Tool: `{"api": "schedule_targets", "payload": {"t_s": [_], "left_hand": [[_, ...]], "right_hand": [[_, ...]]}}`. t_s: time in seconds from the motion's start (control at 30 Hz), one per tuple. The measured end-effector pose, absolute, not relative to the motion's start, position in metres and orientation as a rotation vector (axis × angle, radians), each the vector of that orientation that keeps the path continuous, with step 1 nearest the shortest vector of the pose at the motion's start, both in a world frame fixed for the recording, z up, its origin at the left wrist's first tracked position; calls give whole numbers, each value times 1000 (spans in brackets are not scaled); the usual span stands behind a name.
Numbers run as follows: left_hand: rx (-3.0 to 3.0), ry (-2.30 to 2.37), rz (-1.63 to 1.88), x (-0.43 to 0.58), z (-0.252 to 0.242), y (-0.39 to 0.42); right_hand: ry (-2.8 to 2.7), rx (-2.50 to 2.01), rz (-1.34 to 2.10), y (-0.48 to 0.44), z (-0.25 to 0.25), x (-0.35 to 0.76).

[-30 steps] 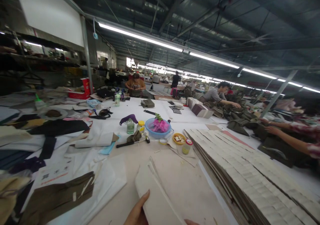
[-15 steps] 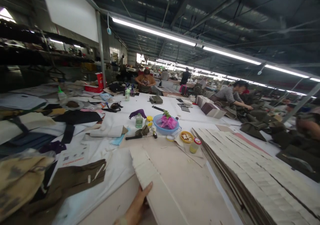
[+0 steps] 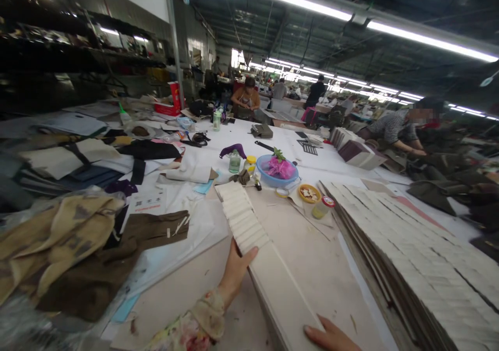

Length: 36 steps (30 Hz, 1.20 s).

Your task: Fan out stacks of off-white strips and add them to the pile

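Observation:
A long white board (image 3: 280, 273), with several overlapping white strips (image 3: 244, 218) at its far end, slants across the lower middle of the view. My left hand (image 3: 236, 267) grips its left edge, thumb on top and fingers underneath. Near the bottom edge of the picture, my right hand (image 3: 329, 335) holds the board's right side with the thumb on top; its other fingers are mostly hidden. Beneath the board lies a large pale sheet (image 3: 288, 216).
On the right is a tall stack of strip-covered sheets (image 3: 390, 242). Beyond the board stand a blue basin (image 3: 263, 174), a yellow dish (image 3: 309, 193) and a red-lidded jar (image 3: 322, 208). Cloth pieces (image 3: 89, 268) lie left. A person (image 3: 401, 130) works at the back right.
The view has tilted down and shifted left. The board's strip-covered end shows more fully, my left hand appears higher with its sleeve visible, and my right hand has come into view on the board.

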<state>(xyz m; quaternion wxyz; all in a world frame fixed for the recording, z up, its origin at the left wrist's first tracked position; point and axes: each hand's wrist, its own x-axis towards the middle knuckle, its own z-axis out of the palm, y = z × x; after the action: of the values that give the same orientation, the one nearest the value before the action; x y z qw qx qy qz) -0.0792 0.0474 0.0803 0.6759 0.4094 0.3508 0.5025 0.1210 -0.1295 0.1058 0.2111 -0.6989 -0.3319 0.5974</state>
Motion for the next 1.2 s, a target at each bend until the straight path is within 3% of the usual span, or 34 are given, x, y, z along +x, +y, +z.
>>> {"api": "schedule_targets", "payload": {"t_s": [0.13,0.3,0.4,0.6,0.73,0.93,1.2], "left_hand": [[950,883,1237,-82,77,60],[786,1187,1049,-96,14,75],[786,1215,958,-102,-11,79],[907,1317,780,-121,-9,85],[1170,1442,913,-148,-5,85],[1917,1106,860,-149,9,74],[2065,1131,665,-140,7,75]], "right_hand": [[-1161,-2061,1464,-103,112,147],[-1495,-2274,887,-92,43,140],[-1688,-2214,735,-94,20,119],[-1916,-2331,658,-88,33,86],[-1905,-2441,616,-88,30,79],[-1944,-2448,505,-90,25,76],[-1978,-2449,413,-89,18,72]]}}
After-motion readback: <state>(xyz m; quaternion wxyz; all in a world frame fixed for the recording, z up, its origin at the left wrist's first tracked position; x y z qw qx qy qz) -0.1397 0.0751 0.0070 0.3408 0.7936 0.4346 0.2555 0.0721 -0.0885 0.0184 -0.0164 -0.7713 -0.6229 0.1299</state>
